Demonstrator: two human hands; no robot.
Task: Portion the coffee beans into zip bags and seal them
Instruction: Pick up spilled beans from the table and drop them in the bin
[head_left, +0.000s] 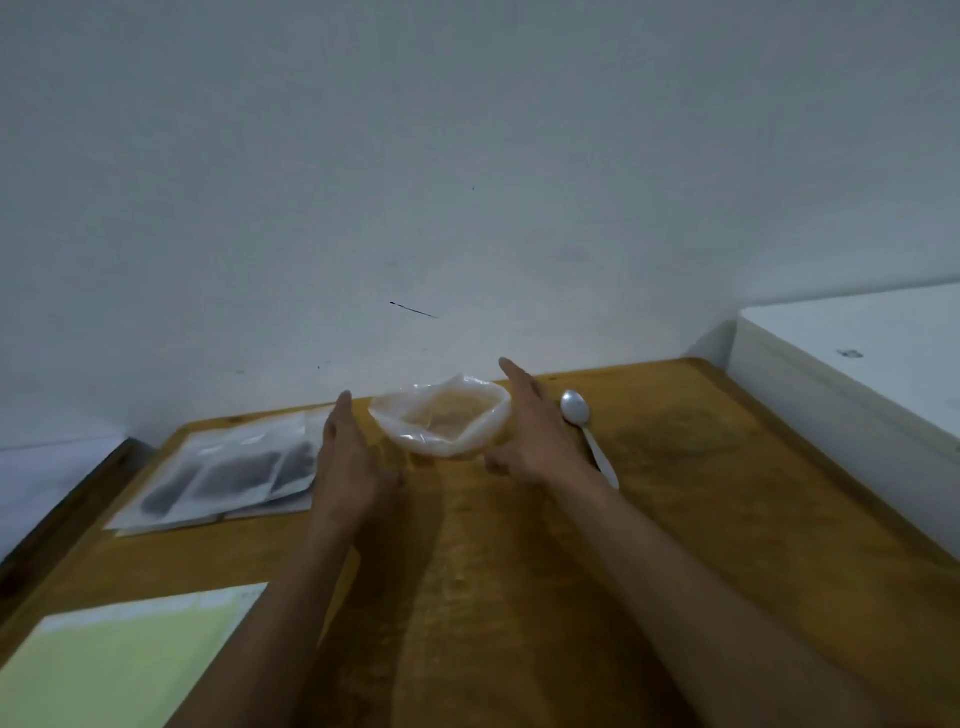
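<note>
In the head view, we reach both arms forward over a wooden desk (519, 545) that stands against a pale wall. Our left hand (353, 457) is held edge-up, its fingers (340, 415) straight and pressed together, holding nothing; it sits just left of a clear plastic bag (441, 421) and we cannot tell whether it touches the plastic. Our right hand (530, 436) mirrors it on the other side, fingers (519, 379) straight and together with the thumb set apart, its palm close against the bag's right edge; contact there is also too blurred to settle. The bag lies near the far middle of the desk, between our hands, its mouth gaping open and its walls crumpled; what it holds is not clear, only a faint brownish tint.

Just right of our right hand a metal spoon (582, 421) lies on the desk, bowl toward the wall. Left of our left hand we see a stack of flat zip bags (234, 467) with dark contents, lying overlapped. A pale green sheet (119, 660) covers the near left corner. A white block-like surface (857, 364) stands beside the desk on the right.
</note>
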